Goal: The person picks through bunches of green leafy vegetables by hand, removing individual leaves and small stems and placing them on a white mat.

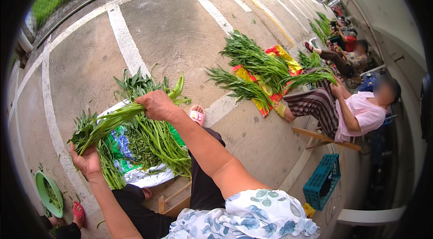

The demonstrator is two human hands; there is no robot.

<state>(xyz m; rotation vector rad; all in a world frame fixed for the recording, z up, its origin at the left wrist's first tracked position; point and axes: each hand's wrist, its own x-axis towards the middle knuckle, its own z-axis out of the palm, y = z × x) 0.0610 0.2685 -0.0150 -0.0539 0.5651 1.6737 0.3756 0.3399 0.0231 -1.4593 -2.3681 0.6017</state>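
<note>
A bunch of long-stemmed leafy greens point(116, 118), like water spinach, stretches between my two hands. My right hand point(157, 104) is closed around the stems, whose thick cut ends stick out past it. My left hand point(87, 162) holds the leafy tips at the other end, palm turned up. Under the bunch, a pile of similar greens point(160, 144) lies on a white, green and blue plastic sheet point(149, 178) in front of my legs. Small torn leaves point(140, 152) are heaped in the middle of that sheet.
On the right a seated person point(360, 114) holds greens beside a red-and-yellow sheet point(258, 105) with more bunches. A teal plastic crate point(321, 181) stands behind. At lower left are a green basin point(40, 190) and another person's foot point(78, 212). More people sit farther off.
</note>
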